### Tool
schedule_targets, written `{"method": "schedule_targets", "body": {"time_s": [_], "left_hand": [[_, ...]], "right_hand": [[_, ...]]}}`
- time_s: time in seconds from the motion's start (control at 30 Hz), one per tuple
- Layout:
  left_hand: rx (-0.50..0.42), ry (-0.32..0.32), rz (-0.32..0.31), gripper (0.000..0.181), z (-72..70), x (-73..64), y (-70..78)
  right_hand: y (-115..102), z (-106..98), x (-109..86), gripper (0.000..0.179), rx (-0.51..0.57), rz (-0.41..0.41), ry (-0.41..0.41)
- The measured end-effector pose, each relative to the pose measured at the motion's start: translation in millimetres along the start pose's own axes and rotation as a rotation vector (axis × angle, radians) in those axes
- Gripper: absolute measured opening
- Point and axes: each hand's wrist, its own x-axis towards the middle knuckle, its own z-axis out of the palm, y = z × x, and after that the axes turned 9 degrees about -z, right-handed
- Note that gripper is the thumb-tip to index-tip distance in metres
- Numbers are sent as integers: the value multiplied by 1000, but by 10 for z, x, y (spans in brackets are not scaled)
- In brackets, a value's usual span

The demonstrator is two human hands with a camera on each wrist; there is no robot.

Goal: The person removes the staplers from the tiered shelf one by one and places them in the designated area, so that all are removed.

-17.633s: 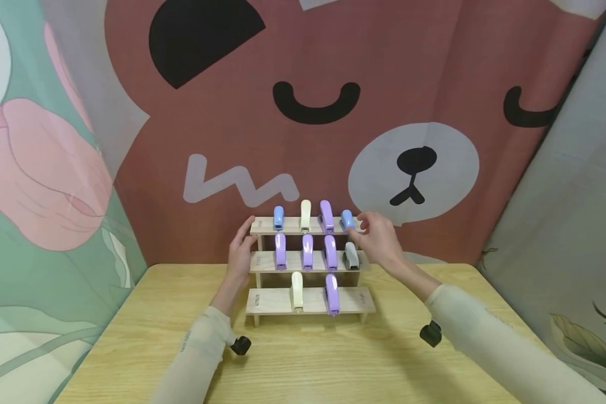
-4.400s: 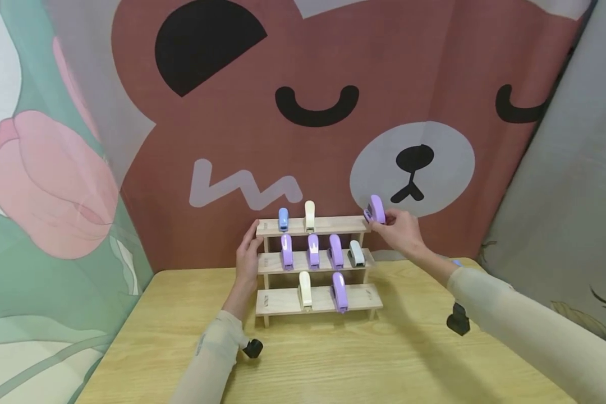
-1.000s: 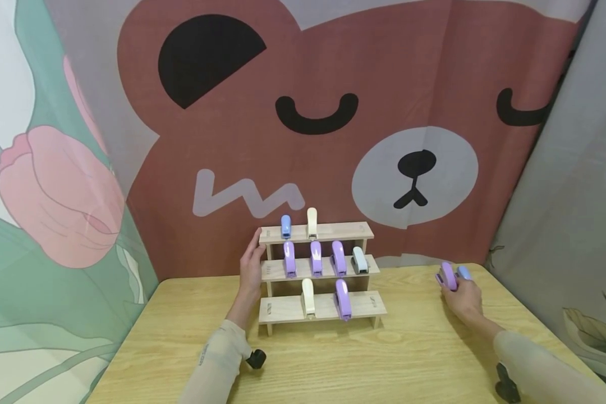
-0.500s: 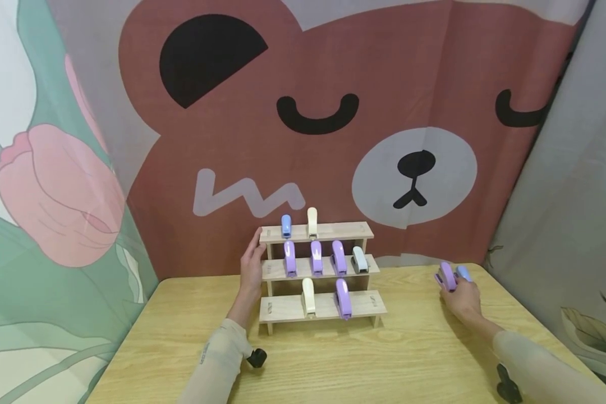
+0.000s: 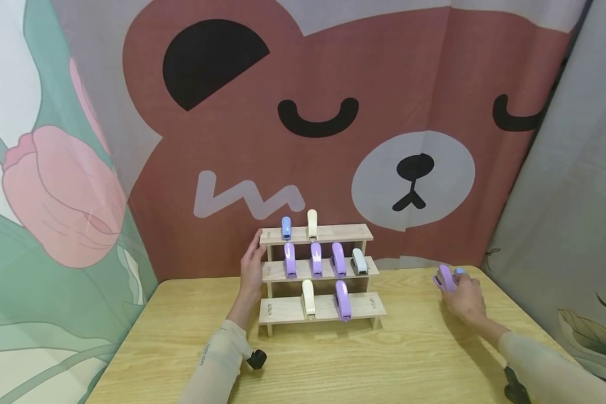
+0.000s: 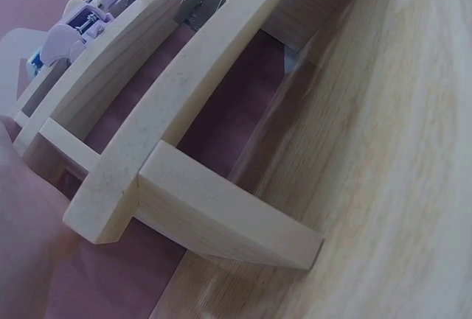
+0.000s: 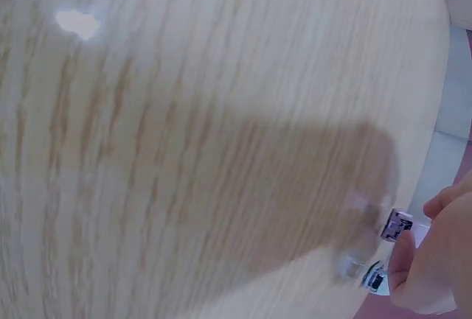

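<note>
Table [image 5: 333, 365] in all three views

The wooden rack [image 5: 279, 310] blocks the middle, leaving passage to its right.

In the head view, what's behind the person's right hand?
Part of a blue stapler shows beyond the right hand, beside the purple stapler it holds; the hand covers the blue one's lower part.

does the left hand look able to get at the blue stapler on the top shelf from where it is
Most likely yes. The left hand is at the left end of the top shelf, the blue stapler stands nearest that end, and nothing shows between them.
</note>
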Motion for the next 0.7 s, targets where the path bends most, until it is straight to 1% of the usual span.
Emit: {"method": "schedule_targets", "body": {"time_s": [0.2,0.3,0.4,0.53,0.7], "left_hand": [[1,-14,-28,49,-26,19,13],[1,-8,-30,49,-37,28,15],[-7,-5,-15,48,-34,26,4],[-6,3,6,47,-20,14,-7],[-7,2,15,48,1,3,-10]], "right_hand": [[-64,-70,28,45,-3,-76,17],[-137,-101,62,47,17,-73,0],[-225,-126,86,48,21,-65,-7],[-335,-144,103,42,21,-76,11],[-483,-157,85,38,59,-78,31]]}}
